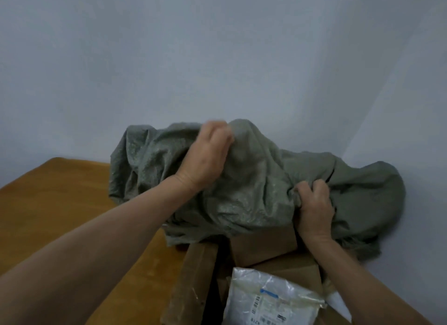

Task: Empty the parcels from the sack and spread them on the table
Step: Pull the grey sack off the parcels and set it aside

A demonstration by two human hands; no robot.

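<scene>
A grey-green woven sack (254, 179) lies bunched up on the wooden table (60, 203), its far end raised. My left hand (205, 153) grips the cloth at the sack's top. My right hand (314, 208) clutches a fold lower down on the right. Under the sack's near edge brown cardboard parcels (263, 245) stick out. In front of them lies a clear plastic mailer with a label (271, 298), and a long brown box (191, 281) lies to their left. What stays inside the sack is hidden.
A pale blue-grey wall (217, 58) stands right behind the sack and along the right side. Bare orange-brown tabletop stretches to the left of the sack.
</scene>
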